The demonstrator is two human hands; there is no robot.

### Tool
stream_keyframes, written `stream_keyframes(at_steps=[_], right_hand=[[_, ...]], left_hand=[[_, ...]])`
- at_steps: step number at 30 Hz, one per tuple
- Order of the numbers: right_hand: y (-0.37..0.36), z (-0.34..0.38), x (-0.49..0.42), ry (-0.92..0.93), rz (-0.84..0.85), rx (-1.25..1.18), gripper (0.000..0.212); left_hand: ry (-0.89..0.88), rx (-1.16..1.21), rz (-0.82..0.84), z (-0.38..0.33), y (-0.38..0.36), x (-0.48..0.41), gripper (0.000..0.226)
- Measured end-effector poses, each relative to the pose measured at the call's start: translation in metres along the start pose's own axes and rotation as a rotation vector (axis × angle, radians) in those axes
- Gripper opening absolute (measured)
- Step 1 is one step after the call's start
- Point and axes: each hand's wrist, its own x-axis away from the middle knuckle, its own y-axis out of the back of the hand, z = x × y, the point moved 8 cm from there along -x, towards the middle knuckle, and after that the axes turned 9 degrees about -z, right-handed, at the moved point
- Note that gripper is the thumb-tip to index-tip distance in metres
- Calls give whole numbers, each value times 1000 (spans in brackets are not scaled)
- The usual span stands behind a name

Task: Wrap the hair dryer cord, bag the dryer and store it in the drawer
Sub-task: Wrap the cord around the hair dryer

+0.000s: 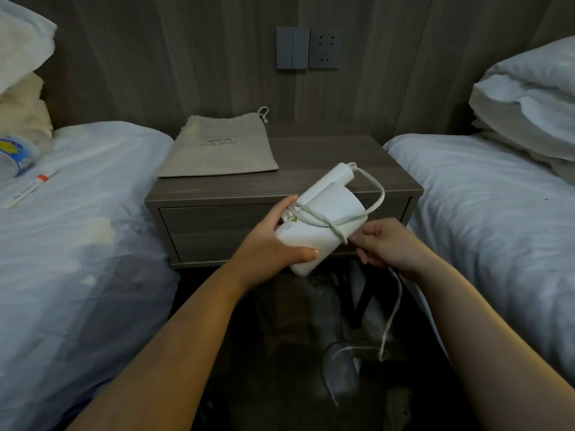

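Mid-frame: white hair dryer (323, 213) held in both hands in front of the nightstand (311, 157), cord half looped.

The left hand (273, 241) grips the dryer's body from the left side, thumb along the lower edge and fingers curled round the top, so it's clamped on it. The right hand (385, 247) sits just right of the dryer, fingers pinched together on the white cord (367, 206), which loops out from the folded handle, crosses the body, then trails down toward the dark floor at lower center. The beige drawstring bag (221, 147) lies flat on the nightstand top, upper center-left, apart from the dryer. The drawer (217, 231) front below looks closed. White beds (77, 213) fill both sides of the frame.
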Motion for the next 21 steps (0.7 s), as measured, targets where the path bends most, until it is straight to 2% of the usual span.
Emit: stream_keyframes(at_steps=[3,7,11,15,21], right_hand=[[4,13,7,52,-56,175,43],[5,22,11,44,-73,263,30],[2,29,13,51,-70,377,31],[-7,30,16,72,-59,531,38],[-17,40,21,154,-44,608,42]], left_hand=[[8,-87,-55,0,4,-1,99],[0,-149,-134,-5,13,-1,99],[-28,-196,-192,-12,19,2,97],[-109,-348,-205,-18,12,7,102],[-308,-592,-280,-30,6,12,102]])
